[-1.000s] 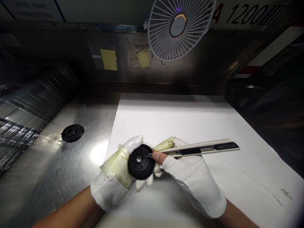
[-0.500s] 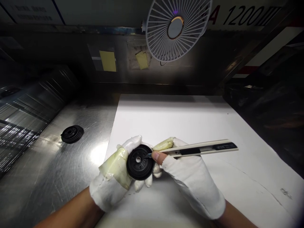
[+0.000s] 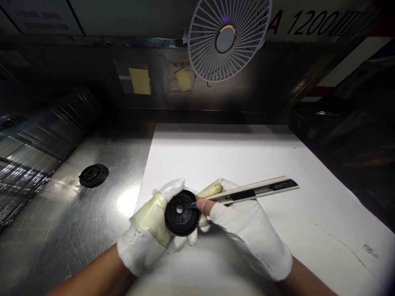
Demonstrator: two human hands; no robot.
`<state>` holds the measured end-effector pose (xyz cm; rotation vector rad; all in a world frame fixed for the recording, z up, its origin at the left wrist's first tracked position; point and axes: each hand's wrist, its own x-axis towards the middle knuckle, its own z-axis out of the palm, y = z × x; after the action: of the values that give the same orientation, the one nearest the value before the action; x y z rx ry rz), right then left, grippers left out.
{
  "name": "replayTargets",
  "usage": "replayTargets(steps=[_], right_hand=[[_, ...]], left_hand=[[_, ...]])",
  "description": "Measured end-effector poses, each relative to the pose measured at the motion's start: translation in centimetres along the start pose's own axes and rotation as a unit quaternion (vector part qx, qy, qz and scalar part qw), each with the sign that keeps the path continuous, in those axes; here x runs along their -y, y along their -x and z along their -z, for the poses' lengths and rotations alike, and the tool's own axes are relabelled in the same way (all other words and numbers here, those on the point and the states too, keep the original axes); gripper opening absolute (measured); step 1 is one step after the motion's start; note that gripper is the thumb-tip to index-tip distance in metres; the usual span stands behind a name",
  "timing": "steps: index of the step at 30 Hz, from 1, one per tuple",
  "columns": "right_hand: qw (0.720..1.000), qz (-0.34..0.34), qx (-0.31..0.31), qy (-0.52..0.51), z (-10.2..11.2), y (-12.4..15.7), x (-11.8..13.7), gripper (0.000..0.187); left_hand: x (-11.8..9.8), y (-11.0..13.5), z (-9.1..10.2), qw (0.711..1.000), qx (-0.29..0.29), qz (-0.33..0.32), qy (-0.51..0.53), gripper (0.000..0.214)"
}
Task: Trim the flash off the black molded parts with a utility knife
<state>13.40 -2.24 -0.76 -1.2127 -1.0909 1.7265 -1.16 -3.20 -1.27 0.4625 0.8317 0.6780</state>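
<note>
The left hand (image 3: 145,234) is closed around a black disc (image 3: 182,213), a ribbed part with a central hole and small holes around it. It grips the disc by the rim and holds its face tilted up toward the camera, just above a white sheet (image 3: 247,156). The right hand (image 3: 249,230) is closed on a utility knife (image 3: 253,191) with a cream body and a dark label. Its bare thumb tip (image 3: 202,205) sits low on the handle by the blade. The blade tip reaches over the disc's face just beside the central hole; whether it touches cannot be told at this size. Both hands wear white cotton gloves, with yellowish tape (image 3: 151,218) wrapped over the left palm side and tape (image 3: 210,190) on a right finger.

Over the last second the far end of the knife has swung slightly upward and closer to the right hand, while the blade tip and the disc have stayed almost where they were.

Left of the left hand, a second black disc (image 3: 93,175) lies flat on the steel table (image 3: 101,222). Ahead of both hands, a wire-guarded fan (image 3: 228,39) hangs above the sheet.
</note>
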Motion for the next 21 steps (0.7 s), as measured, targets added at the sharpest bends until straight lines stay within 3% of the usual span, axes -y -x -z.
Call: replayTargets(steps=[15,21], right_hand=[[1.0,0.006,-0.015,0.005,-0.11,0.19,-0.03,0.02],[0.99,0.046,0.059,-0.118,0.45,-0.2,0.68,0.021]], left_hand=[[-0.26,-0.01,-0.4,0.999,-0.019,-0.001,0.038,0.054],[-0.64,0.25,-0.49,0.998,-0.009,-0.05,0.042,0.056]])
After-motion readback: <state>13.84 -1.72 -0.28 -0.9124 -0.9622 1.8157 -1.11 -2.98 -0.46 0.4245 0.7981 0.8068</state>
